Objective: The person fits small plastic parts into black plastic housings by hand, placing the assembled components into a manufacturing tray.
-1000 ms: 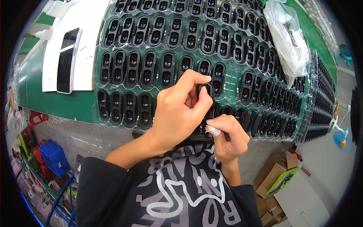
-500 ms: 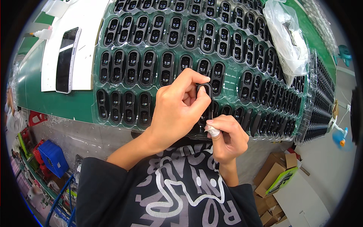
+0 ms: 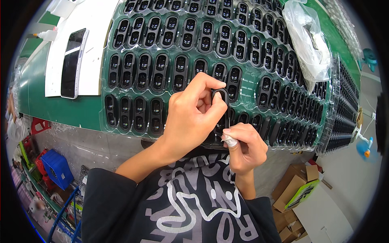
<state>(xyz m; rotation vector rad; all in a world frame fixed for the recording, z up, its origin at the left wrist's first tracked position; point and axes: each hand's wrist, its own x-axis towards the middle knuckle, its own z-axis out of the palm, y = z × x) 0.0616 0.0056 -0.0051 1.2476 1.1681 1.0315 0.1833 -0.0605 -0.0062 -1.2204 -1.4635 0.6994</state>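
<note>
Nearly every pocket of the tray [image 3: 133, 129] in front of you already holds a black oval part, row after row; a few pockets along the near edge by your hands look dark and hard to read, so a small share of the work seems left there. The frame [image 3: 222, 106], a black oval ring, is off the tray, just above its near rows. Your left hand [image 3: 190, 117] comes in from below with the wrist bent, thumb and forefinger pinched tight on the ring's upper end. Your right hand [image 3: 243, 146] sits just under it, fingers curled shut around a small white wad [image 3: 229, 140], its tip touching the ring's lower end.
</note>
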